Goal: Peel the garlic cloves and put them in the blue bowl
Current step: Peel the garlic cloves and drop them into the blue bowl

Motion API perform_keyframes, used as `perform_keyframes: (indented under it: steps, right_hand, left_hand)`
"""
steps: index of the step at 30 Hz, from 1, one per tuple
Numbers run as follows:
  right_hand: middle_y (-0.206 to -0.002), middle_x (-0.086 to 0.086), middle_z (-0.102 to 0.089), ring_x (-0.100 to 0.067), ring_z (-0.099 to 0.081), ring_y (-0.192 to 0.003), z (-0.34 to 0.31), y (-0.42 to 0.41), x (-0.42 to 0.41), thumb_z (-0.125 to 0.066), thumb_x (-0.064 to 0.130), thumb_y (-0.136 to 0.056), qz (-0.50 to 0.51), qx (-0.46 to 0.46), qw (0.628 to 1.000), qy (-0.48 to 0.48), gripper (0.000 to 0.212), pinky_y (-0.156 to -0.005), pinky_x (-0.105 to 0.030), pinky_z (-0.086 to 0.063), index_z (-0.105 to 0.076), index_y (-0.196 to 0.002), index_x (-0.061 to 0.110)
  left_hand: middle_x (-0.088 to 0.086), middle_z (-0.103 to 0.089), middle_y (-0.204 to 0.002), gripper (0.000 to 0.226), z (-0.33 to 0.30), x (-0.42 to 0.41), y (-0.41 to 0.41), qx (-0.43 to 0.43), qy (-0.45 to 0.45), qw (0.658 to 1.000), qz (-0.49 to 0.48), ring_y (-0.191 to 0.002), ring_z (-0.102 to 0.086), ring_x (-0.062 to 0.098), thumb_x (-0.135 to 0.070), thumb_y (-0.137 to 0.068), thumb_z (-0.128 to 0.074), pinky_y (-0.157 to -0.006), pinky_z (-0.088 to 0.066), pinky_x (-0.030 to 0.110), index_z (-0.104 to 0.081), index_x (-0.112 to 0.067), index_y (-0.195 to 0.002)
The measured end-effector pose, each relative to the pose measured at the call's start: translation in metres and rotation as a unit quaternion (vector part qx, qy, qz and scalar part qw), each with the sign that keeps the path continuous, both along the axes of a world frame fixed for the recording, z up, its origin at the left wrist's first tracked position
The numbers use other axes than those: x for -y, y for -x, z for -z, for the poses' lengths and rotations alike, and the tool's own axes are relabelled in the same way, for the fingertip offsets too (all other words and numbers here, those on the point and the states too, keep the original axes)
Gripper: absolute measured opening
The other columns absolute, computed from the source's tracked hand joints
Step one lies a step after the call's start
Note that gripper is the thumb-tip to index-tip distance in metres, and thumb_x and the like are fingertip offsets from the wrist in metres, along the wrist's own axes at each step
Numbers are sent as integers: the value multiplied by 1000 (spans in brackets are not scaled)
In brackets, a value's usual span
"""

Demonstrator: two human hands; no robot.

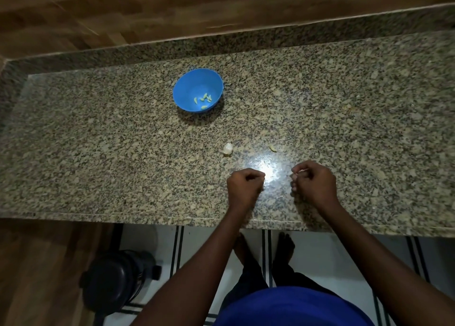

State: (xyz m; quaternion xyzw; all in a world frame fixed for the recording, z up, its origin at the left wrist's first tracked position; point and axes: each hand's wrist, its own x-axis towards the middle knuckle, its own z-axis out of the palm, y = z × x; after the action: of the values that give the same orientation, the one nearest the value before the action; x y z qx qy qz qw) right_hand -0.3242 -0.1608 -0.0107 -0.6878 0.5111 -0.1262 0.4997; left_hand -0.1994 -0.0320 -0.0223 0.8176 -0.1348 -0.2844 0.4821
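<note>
Right hand fingers curl round something pale (mostly hidden).

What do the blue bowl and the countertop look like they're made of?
The blue bowl looks like plastic: uniform bright colour, thin rim, soft matte sheen. The countertop looks like polished granite: speckled tan, black and grey grain, with a bright mirror-like glare near the hands. It could also be a granite-look composite; the view cannot settle that.
</note>
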Motion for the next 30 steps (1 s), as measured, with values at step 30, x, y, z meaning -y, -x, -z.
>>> perform_keyframes:
  steps: [30]
  right_hand:
    - [-68, -14, -70, -8, -64, -46, -63, -173, -349, -55, -6, -93, -352, 79, 928, -98, 23, -50, -21, -51, -72, -91, 9]
  left_hand:
    - [3, -72, -78, 15, -61, -372, -76, -251, 394, 771, -432, -67, -67, 7, 9, -94, -58, -65, -56, 16, -68, -1, -98]
